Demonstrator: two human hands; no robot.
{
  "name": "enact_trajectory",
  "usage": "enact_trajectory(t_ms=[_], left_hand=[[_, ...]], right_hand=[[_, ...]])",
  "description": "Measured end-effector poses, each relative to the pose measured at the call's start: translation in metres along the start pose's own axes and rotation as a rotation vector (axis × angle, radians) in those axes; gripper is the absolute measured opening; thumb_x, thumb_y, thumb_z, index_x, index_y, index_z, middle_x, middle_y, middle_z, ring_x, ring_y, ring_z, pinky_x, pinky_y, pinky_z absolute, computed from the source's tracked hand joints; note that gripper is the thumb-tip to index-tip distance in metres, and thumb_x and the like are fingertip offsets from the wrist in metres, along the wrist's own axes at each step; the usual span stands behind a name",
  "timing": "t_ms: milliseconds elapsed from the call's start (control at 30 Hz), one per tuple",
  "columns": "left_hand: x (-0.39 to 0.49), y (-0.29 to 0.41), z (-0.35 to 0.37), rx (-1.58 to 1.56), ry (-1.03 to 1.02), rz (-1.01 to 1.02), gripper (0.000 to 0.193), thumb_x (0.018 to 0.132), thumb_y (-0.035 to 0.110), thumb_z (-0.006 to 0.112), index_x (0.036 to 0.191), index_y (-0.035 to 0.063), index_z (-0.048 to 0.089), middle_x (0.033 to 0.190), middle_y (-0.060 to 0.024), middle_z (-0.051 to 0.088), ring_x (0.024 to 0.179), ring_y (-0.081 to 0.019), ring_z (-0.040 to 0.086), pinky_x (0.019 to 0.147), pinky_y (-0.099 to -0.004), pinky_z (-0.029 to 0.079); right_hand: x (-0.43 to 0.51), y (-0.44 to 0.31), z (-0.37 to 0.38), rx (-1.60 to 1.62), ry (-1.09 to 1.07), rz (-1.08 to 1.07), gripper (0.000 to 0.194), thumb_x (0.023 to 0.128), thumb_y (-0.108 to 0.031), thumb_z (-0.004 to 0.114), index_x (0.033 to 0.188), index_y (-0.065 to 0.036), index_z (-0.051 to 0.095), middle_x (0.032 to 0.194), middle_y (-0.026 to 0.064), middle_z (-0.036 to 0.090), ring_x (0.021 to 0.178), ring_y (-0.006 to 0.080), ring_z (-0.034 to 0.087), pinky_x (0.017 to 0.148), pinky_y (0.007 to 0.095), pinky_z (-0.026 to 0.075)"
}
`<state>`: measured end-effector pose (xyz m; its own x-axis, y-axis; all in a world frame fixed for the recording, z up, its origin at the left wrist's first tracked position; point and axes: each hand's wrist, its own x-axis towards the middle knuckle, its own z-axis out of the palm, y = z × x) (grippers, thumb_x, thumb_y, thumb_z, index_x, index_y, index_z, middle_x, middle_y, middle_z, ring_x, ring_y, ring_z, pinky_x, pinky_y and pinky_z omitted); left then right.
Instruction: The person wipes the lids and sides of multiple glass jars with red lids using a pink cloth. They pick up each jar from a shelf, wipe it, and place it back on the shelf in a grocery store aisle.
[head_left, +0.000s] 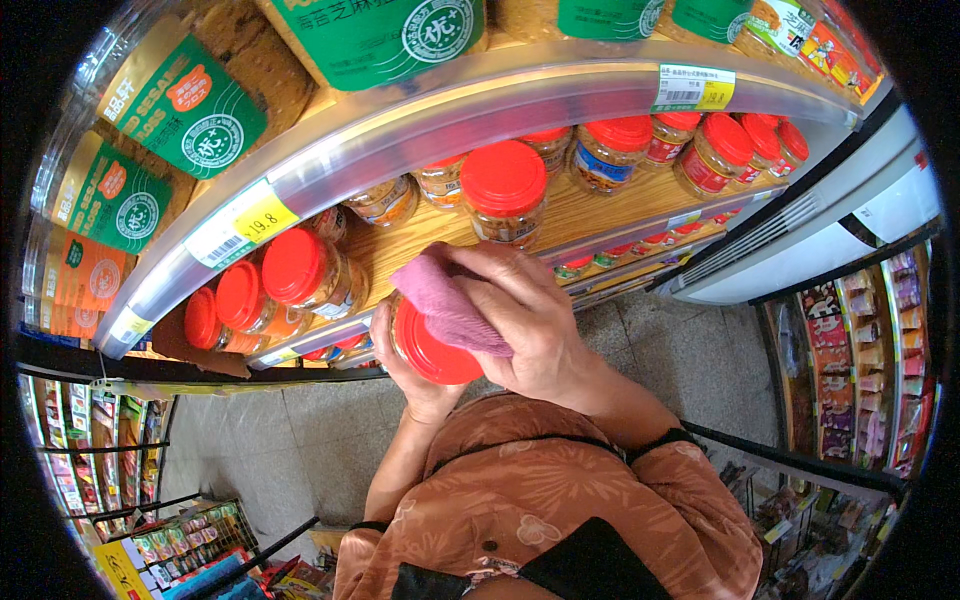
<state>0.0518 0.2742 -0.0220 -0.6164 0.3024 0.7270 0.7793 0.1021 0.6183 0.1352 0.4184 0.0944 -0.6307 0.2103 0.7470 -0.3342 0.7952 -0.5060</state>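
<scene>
A plastic jar with a red screw lid (442, 361) is tilted in front of my chest. My left hand (409, 375) grips its side from the left, and the jar's body is mostly hidden beneath the lid and fingers. Folded in my right hand (529, 319) is a pink cloth (450, 300), which lies against the lid's upper right part. Just beyond my hands, another red-lidded jar (502, 180) stands upright on a wood-grain shelf (600, 206).
More red-lidded jars stand left (296, 266) and right (716, 154). A clear shelf edge with price tags (240, 229) curves above them, below green-labelled packages (187, 105). A white appliance (817, 225) stands right. Tiled floor (247, 442) and a black-framed rack (810, 465) lie behind.
</scene>
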Motion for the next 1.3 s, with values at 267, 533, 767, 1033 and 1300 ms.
enact_trajectory(t_ms=[267, 533, 767, 1033, 1300], left_hand=[[-0.03, -0.031, 0.009, -1.151, 0.279, -0.667, 0.053, 0.105, 0.048, 0.031, 0.135, 0.006, 0.044, 0.131, -0.0098, 0.055, 0.122, -0.0281, 0.052, 0.105, -0.044, 0.045], [0.009, 0.001, -0.004, -0.288, 0.067, -0.402, 0.124, 0.055, 0.035, 0.097, 0.15, 0.0044, 0.024, 0.145, -0.0177, 0.039, 0.134, -0.0308, 0.043, 0.112, -0.0468, 0.038], [-0.062, -0.071, 0.007, -1.206, 0.086, -0.903, 0.053, 0.098, 0.026, 0.052, 0.144, 0.007, 0.036, 0.135, -0.0081, 0.049, 0.132, -0.0227, 0.042, 0.115, -0.0363, 0.03], [0.019, 0.006, -0.019, -0.879, 0.088, -0.785, 0.078, 0.069, 0.004, 0.085, 0.136, 0.0031, 0.045, 0.128, -0.0105, 0.06, 0.116, -0.0214, 0.06, 0.098, -0.0381, 0.05], [0.004, 0.014, -0.024, -1.06, -0.14, -0.933, 0.083, 0.067, 0.006, 0.087, 0.139, 0.0006, 0.046, 0.129, -0.0113, 0.061, 0.119, -0.0246, 0.06, 0.105, -0.0404, 0.048]], right_hand=[[-0.007, -0.018, 0.005, 0.185, -0.336, -0.256, 0.02, 0.077, -0.02, 0.074, 0.091, -0.008, 0.066, 0.141, 0.0152, 0.055, 0.138, 0.0337, 0.046, 0.112, 0.0627, 0.025], [-0.023, 0.006, -0.019, 0.319, -0.03, 0.025, 0.025, 0.078, -0.019, 0.07, 0.098, -0.004, 0.073, 0.128, 0.0169, 0.062, 0.119, 0.0345, 0.059, 0.1, 0.0473, 0.045], [-0.02, -0.01, 0.031, -0.14, -0.184, -0.377, 0.035, 0.079, -0.025, 0.064, 0.112, -0.012, 0.067, 0.138, 0.0124, 0.058, 0.129, 0.0328, 0.054, 0.107, 0.0559, 0.036], [-0.06, 0.043, 0.004, 0.685, 0.044, 0.626, 0.033, 0.102, -0.022, 0.053, 0.126, 0.001, 0.058, 0.108, 0.0164, 0.068, 0.091, 0.0218, 0.07, 0.073, 0.0333, 0.056], [-0.027, 0.013, 0.034, 0.379, -0.049, 0.2, 0.057, 0.099, -0.029, 0.057, 0.143, 0.005, 0.043, 0.15, 0.0236, 0.043, 0.14, 0.0343, 0.042, 0.115, 0.0429, 0.03]])
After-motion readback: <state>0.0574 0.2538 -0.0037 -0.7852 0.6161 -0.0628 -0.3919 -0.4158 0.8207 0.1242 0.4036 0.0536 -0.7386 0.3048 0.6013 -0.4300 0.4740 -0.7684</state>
